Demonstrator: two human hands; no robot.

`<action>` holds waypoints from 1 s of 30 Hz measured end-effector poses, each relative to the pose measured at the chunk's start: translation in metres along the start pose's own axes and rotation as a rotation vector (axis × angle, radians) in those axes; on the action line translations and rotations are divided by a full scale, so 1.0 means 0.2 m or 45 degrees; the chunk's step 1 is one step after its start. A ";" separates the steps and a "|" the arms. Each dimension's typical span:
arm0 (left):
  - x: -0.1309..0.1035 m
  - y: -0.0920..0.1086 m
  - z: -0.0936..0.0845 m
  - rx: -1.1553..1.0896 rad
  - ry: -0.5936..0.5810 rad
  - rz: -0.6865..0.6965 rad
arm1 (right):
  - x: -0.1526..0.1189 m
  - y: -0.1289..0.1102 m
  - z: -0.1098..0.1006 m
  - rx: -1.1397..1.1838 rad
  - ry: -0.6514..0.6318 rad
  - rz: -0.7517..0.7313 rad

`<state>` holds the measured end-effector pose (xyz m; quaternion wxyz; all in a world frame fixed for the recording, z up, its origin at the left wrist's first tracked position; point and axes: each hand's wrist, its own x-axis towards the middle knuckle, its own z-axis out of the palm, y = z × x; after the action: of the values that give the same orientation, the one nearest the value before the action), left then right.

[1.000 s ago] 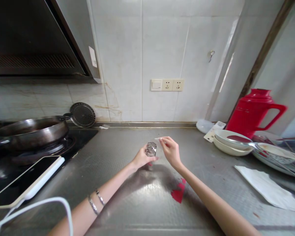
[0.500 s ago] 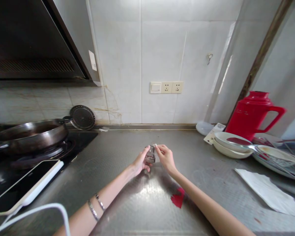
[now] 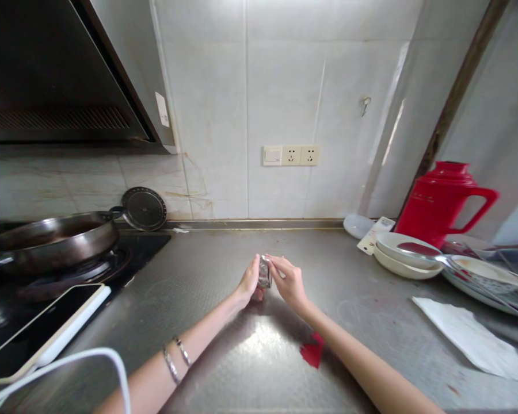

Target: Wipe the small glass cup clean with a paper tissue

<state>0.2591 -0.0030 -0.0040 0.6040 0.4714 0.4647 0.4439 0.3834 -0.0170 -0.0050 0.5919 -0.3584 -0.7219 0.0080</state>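
Observation:
A small clear glass vessel (image 3: pixel 265 272), perhaps a little jar or cup, sits between my hands above the steel counter (image 3: pixel 224 253). My left hand (image 3: pixel 249 280) is closed around its left side. My right hand (image 3: pixel 288 279) is closed at its right side, the fingertips at the glass near its upper edge. A small white piece, maybe tissue, peeks out under the right fingers; most of it is hidden. Below the right wrist, a torn red scrap (image 3: pixel 312 350) lies on the counter.
On the left are a phone (image 3: pixel 47 328) with a white cable, a stove with a steel pan (image 3: pixel 56 236), and a dark round disc (image 3: pixel 144 209). Rightward stand a red thermos (image 3: pixel 440 201), stacked bowls (image 3: pixel 408 267), plates and a white paper sheet (image 3: pixel 470 336).
The right fingers and the white piece have shifted down along the glass. My left fingers have straightened against its side. The view has moved slightly.

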 end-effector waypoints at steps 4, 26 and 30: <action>-0.03 0.05 0.01 -0.074 -0.009 -0.039 | 0.01 0.00 -0.01 -0.070 -0.062 -0.277; -0.07 0.05 -0.03 -1.158 -0.208 -0.461 | 0.05 -0.08 -0.08 -0.233 -0.414 -0.900; -0.05 0.02 -0.05 -1.125 -0.255 -0.389 | 0.06 -0.10 -0.09 -0.246 -0.439 -0.934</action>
<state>0.2475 -0.0111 0.0002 0.8468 0.1363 0.2348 0.4575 0.3889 -0.0330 0.0192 0.3896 -0.1248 -0.8877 -0.2113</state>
